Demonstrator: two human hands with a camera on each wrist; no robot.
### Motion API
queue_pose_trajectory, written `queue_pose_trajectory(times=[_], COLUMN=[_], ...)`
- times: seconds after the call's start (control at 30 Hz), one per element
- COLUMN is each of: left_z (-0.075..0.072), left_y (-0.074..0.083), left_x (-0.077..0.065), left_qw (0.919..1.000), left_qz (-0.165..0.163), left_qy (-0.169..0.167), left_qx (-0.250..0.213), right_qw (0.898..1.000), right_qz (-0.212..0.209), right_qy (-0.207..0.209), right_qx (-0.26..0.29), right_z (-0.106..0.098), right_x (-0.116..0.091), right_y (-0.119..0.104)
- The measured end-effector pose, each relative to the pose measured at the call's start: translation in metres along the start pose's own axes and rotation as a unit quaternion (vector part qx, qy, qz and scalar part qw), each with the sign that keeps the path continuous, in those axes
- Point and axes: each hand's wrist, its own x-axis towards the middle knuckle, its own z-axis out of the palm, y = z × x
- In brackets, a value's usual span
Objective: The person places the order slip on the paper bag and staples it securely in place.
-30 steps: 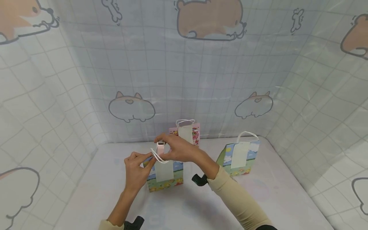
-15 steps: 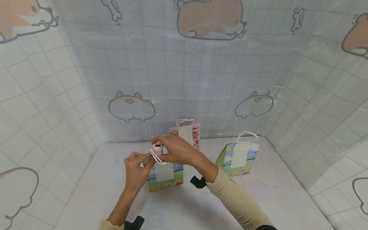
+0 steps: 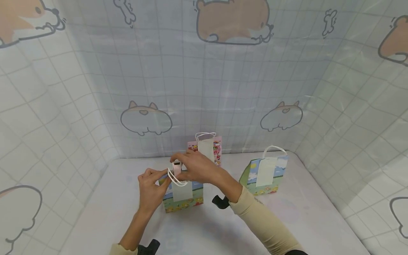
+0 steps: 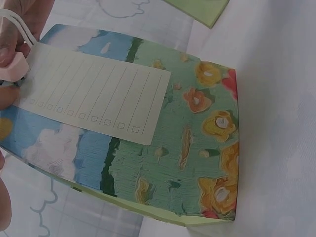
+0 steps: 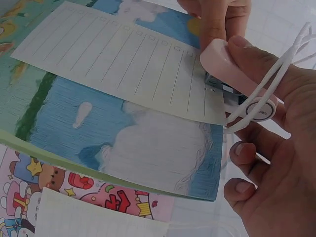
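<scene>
A paper gift bag (image 3: 198, 199) with a painted sky and flower meadow stands on the table at centre left. Over its front lies a lined sheet of white note paper (image 4: 98, 91) with small checkboxes. My right hand (image 3: 202, 168) grips a small pink stapler (image 5: 229, 66), whose mouth straddles the sheet's top end at the bag's top edge. White cord handles (image 5: 279, 81) loop across the stapler. With thumb and fingertips, my left hand (image 3: 153, 186) pinches the bag's upper left corner, beside the stapler.
Behind stands a pink cartoon bag (image 3: 217, 148) with a white sheet on its front. To the right is another meadow bag (image 3: 280, 173), likewise with a sheet (image 3: 266, 172). A patterned curtain (image 3: 223, 88) encloses the white table (image 3: 306, 219) at the back and sides.
The right hand and stapler shifted a little left, then slightly back right and lower. The cord handles moved with them. My left hand and the bags have stayed in place.
</scene>
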Motion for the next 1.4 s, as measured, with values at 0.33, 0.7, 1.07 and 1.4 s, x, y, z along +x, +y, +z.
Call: queue_pose_trajectory(times=[0.33,0.7,1.07,1.4], left_z=[0.0011,0.0022,0.0018,-0.0034], left_y=[-0.0036,-0.0028,-0.0066,-0.0082], left_x=[-0.0002,0.0000,0.0047,0.0091], left_qw=[1.0000,1.0000,0.9995,0.9936], left_qz=[-0.001,0.006,0.021,-0.038], left_qy=[-0.002,-0.003,-0.024,-0.097], left_qx=[-0.005,-0.007,0.000,-0.043], right_qw=[1.000,1.000,1.000,1.000], right_qz=[0.010,-0.004,-0.023,-0.010], right_qy=[-0.014,-0.006,-0.013,-0.018], right_qx=[0.005,0.011,0.015,0.015], right_z=[-0.0003,0.0004,0.0001,-0.0003], right_x=[-0.0012,-0.0022,-0.0032,-0.0041], right_y=[0.0032,0.0058,0.0085,0.0093])
